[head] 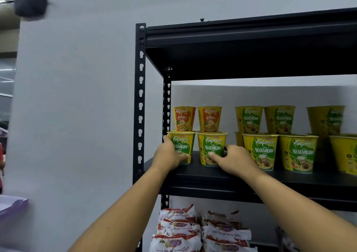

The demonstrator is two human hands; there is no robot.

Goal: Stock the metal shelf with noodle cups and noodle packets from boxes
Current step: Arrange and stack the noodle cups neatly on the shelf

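Black metal shelf (140,97), set against a pale wall (77,97); three levels in view.

Middle level, left end, front row: two yellow-green noodle cups marked "Vegetarian", upright, side by side on the shelf board.
- Left vegetarian cup (184,142): gripped by the left hand (170,155), fingers round its outer side, thumb across the lower front.
- Second vegetarian cup (211,145): gripped by the right hand (234,159), thumb on the lower front, fingers curled round its right side.

Behind and above these: two orange Ayam cups (184,118), upright, apparently stacked on a hidden back row.

Middle level, centre and right: further vegetarian cups (259,151), upright, in a front row, with more stacked two high behind. A gap separates this group from the two held cups.

Lower level, left end: noodle packets (179,228), white and red, piled in two stacks.

Top level: underside only; contents not visible.
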